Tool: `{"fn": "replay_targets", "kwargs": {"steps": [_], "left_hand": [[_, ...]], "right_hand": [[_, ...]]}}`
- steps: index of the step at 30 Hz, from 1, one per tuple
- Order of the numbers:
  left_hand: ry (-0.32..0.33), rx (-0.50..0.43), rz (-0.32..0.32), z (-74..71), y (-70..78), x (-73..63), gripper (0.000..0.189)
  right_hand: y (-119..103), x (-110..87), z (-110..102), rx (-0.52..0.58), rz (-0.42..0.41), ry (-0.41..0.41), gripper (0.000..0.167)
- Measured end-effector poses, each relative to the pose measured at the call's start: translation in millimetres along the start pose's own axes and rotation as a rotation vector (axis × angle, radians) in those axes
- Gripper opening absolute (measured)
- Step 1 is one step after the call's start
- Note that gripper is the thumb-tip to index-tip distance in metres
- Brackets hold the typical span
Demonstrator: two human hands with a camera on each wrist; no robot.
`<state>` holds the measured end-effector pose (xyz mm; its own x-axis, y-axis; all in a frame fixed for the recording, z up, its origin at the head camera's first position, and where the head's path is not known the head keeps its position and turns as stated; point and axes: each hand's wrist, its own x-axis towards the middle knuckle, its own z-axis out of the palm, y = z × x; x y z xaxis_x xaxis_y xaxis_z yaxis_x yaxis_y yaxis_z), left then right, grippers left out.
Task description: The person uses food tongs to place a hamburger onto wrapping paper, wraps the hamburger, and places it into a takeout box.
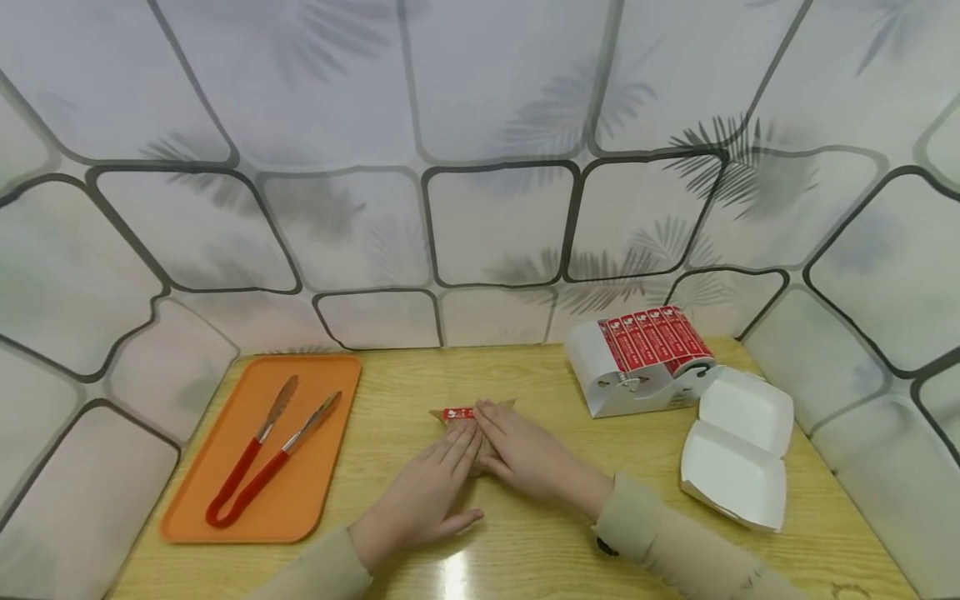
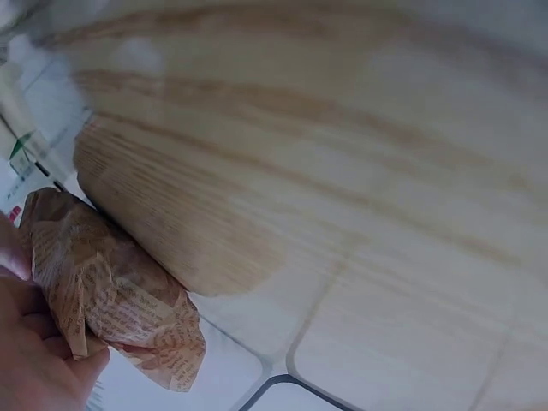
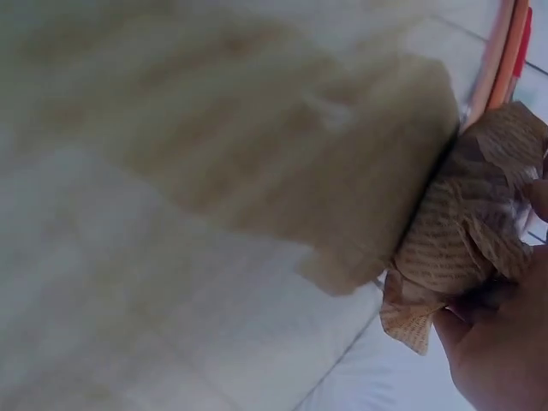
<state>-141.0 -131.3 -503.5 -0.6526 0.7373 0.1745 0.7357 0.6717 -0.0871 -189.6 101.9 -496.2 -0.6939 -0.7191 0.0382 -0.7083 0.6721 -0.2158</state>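
Note:
A bundle wrapped in brown printed paper [image 2: 128, 291] lies on the table in front of me, mostly covered by my hands in the head view. Across its top is a red label strip [image 1: 456, 413] with white marks. My left hand [image 1: 427, 492] lays straight fingers on the paper just below the label, its thumb held apart. From the right, my right hand [image 1: 528, 452] rests extended fingers over the label's right end, its thumb at the bundle's near side. Both wrist views show crumpled folds of the paper [image 3: 445, 240] beside the fingers. What is inside is hidden.
An orange tray [image 1: 315, 500] at the left bears red-handled tongs [image 1: 255, 479]. A white box [image 1: 588, 367] with rows of red label strips [image 1: 656, 337] stands at the back right. Before it sits an opened white takeaway box [image 1: 738, 475]. A patterned backdrop [image 1: 495, 225] encloses the table.

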Motion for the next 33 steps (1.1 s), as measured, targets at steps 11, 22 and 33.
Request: {"fn": "replay_targets", "kwargs": {"steps": [11, 22, 33], "left_hand": [[0.083, 0.004, -0.037, -2.9, -11.1, 3.7, 0.079], [-0.073, -0.103, -0.172, 9.2, -24.8, 8.6, 0.076], [-0.087, -0.235, -0.215, 13.0, -29.9, 8.9, 0.075]], "right_hand": [[-5, 0.5, 13, -0.026, -0.026, -0.003, 0.075], [-5, 1.0, 17, 0.103, 0.029, -0.004, 0.076], [-7, 1.7, 14, 0.282, 0.099, 0.028, 0.074]]}}
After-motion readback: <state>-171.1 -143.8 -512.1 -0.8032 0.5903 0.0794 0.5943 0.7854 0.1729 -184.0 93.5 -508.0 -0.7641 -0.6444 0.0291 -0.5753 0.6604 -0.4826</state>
